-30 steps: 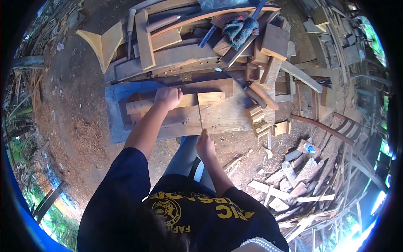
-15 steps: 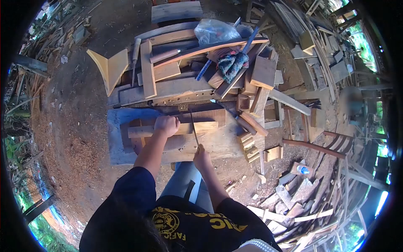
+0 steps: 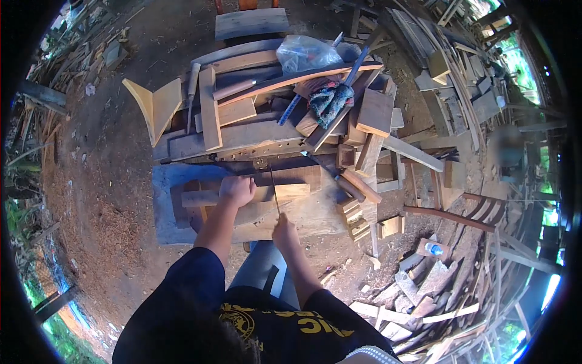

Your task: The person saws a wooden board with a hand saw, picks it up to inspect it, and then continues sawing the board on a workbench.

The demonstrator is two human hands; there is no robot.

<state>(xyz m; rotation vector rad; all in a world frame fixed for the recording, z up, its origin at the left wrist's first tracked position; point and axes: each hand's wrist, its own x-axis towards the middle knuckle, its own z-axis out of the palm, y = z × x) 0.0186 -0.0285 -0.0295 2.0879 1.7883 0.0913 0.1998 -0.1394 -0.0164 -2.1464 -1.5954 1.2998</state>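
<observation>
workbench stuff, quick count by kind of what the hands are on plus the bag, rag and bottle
hands: 2, left hand, right hand
handsaw: 1
wood strip being cut: 1
clear plastic bag: 1
rag: 1
plastic bottle: 1
total: 7

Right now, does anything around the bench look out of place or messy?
Nothing odd at the cut: the left hand pins the wood strip flat while the right hand holds the saw across it. The mess is elsewhere: offcuts litter the ground at right, and boards are stacked crookedly behind the bench.
</observation>
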